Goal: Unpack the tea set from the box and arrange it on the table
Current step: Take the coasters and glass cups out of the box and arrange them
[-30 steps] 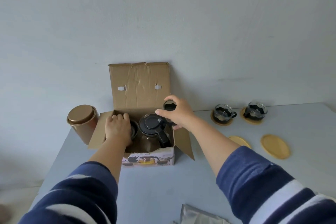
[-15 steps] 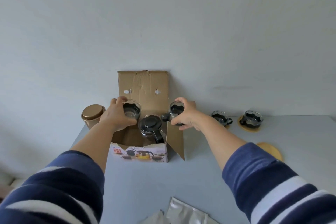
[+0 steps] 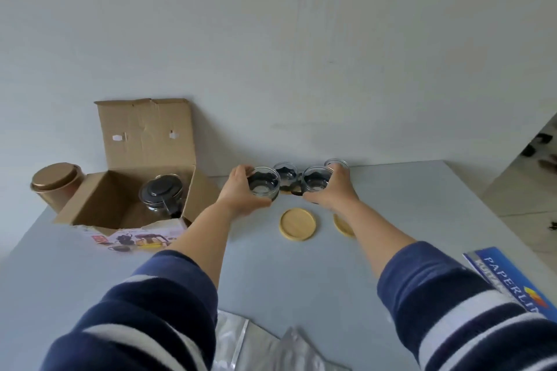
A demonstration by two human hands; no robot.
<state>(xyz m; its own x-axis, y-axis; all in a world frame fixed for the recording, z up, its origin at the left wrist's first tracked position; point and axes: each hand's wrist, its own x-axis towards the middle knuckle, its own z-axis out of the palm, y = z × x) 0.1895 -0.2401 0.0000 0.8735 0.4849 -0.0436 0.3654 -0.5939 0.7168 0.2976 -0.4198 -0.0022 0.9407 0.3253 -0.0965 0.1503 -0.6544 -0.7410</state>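
Observation:
My left hand (image 3: 238, 193) grips a glass cup with a black holder (image 3: 263, 183), held above the table right of the cardboard box (image 3: 126, 190). My right hand (image 3: 334, 193) grips a second glass cup (image 3: 315, 179). Both cups hover just behind two bare yellow coasters, one (image 3: 298, 223) in full view and one (image 3: 343, 224) partly hidden by my right forearm. Two more glass cups (image 3: 284, 170) (image 3: 336, 163) stand near the wall behind my hands. A glass teapot with a black lid (image 3: 161, 194) remains inside the open box.
A gold round tin (image 3: 55, 184) stands left of the box. Silver foil packaging (image 3: 271, 346) lies at the table's near edge. A blue paper ream (image 3: 512, 277) rests at the right edge. The wall rises directly behind the table (image 3: 271, 274).
Both hands lifted a cup each out of the box and carried them right, to above the coasters. The view has shifted right with them.

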